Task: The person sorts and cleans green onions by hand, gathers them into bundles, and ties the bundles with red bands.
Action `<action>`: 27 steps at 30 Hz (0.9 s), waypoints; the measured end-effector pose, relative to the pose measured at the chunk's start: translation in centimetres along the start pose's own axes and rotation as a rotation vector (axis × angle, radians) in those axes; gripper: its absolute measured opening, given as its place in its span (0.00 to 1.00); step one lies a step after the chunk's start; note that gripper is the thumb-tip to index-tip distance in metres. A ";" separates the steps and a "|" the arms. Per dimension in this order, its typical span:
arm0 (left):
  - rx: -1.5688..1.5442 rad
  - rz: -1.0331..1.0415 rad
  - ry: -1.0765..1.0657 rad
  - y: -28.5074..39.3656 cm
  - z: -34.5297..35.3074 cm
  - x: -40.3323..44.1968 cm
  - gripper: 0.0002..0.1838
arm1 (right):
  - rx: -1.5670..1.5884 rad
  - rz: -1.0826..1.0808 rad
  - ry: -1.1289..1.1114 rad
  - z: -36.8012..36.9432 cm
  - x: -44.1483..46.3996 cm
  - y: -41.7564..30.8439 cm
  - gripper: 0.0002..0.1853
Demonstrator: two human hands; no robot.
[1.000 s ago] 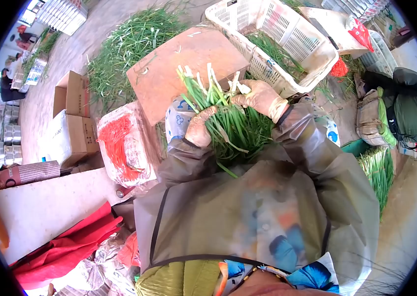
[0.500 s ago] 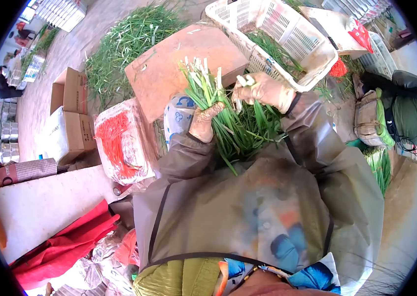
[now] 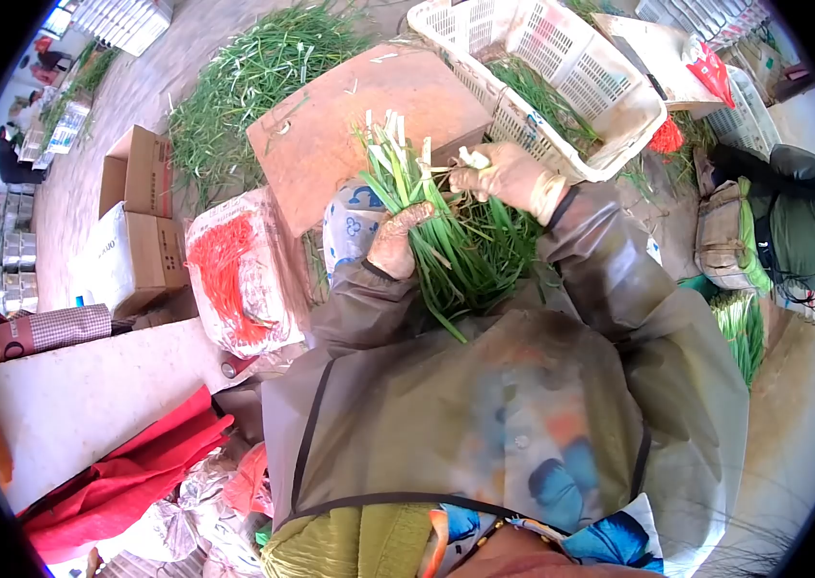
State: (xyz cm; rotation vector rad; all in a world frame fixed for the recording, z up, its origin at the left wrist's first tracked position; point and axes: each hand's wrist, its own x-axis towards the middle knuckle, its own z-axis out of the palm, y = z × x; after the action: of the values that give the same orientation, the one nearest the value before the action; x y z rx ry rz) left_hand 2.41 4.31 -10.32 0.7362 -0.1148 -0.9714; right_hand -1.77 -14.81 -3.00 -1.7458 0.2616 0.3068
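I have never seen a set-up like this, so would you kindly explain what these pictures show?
There is no machine here: these are a person's two hands, seen by a camera worn on the head, looking forward and down. The left hand grips a bunch of green stalks; the right hand seems to pinch a few pale stalk ends. Beyond them, a brown board carries plant scraps, and a white crate holds loose greens. Red strings lie on a white package.

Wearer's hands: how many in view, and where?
2: the left hand is around green stalks; the right hand is to its right, nearer the white crate, holding pale stalk ends. Both are partly covered.
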 end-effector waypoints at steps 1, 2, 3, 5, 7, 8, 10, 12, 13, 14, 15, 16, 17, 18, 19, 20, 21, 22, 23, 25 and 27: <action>-0.002 -0.001 -0.002 0.2 0.4 -0.1 0.21 | -0.107 -0.040 0.030 1.0 -0.1 -0.2 0.17; 0.027 -0.034 0.013 0.4 0.8 -0.2 0.18 | -0.521 -0.169 0.055 1.5 -0.7 -0.5 0.25; 0.056 -0.065 0.028 0.6 1.2 -0.2 0.15 | -0.669 -0.146 0.082 2.3 -0.6 -0.5 0.29; 0.062 -0.038 -0.002 1.2 2.0 -0.7 0.15 | -0.701 -0.147 0.086 2.0 -0.1 0.2 0.29; 0.131 0.045 -0.009 2.1 3.4 -1.3 0.16 | -0.646 -0.247 0.089 1.3 0.2 0.6 0.31; 0.083 0.003 0.026 0.4 0.5 -0.3 0.17 | -0.483 -0.069 -0.075 0.3 0.2 0.5 0.31; 0.031 0.002 -0.041 1.1 1.6 -0.7 0.17 | -0.270 -0.046 -0.111 -0.1 0.2 1.1 0.27; -0.058 -0.040 -0.066 1.5 2.1 -1.0 0.17 | -0.273 -0.037 -0.113 -0.2 0.1 0.9 0.25; -0.059 -0.040 -0.067 1.2 1.9 -0.9 0.17 | -0.196 -0.038 -0.163 0.0 -0.2 0.5 0.24; -0.083 -0.033 -0.060 0.6 1.3 -0.7 0.19 | -0.119 -0.038 -0.213 0.1 -0.3 0.3 0.22; -0.106 -0.025 -0.054 0.5 1.4 -0.5 0.21 | 0.057 0.001 -0.295 0.6 -0.4 -0.2 0.17; -0.125 0.007 -0.022 0.7 1.3 -0.4 0.19 | 0.015 0.041 -0.292 0.3 -1.0 -0.8 0.14; -0.239 -0.066 0.039 0.7 1.2 -0.8 0.16 | -0.025 0.082 -0.291 0.2 -1.7 -1.6 0.11; -0.379 -0.061 -0.039 1.0 0.4 -0.6 0.13 | 0.047 0.084 -0.299 -0.3 -1.9 -1.3 0.11; -0.517 -0.053 -0.119 1.3 -0.3 -0.4 0.12 | 0.119 0.084 -0.307 -0.7 -2.0 -1.3 0.10; -0.469 -0.042 -0.045 1.0 -0.6 -0.4 0.08 | 0.135 0.076 -0.288 -1.0 -2.2 -1.3 0.11; -0.468 -0.043 -0.046 0.6 -0.5 -0.5 0.08 | 0.136 0.075 -0.287 -0.9 -1.8 -0.8 0.11; -0.331 -0.004 0.009 0.1 -0.6 -0.6 0.07 | 0.082 0.049 -0.237 -0.5 -1.1 0.1 0.12; -0.195 0.034 0.065 -0.6 -0.7 -0.6 0.07 | 0.028 0.023 -0.189 -0.1 -0.6 0.6 0.14; 0.097 0.153 -0.023 -1.0 0.5 0.5 0.13 | 0.123 -0.025 -0.162 0.9 -0.6 0.4 0.12; -0.008 0.100 -0.113 -0.1 1.3 0.3 0.14 | 0.164 0.039 -0.173 0.6 -0.6 0.2 0.11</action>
State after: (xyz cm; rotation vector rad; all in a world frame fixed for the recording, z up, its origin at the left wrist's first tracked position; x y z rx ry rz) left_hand 1.95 3.36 -9.47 0.6624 -0.2446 -0.9175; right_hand -2.47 -14.27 -3.06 -1.5445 0.1898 0.4495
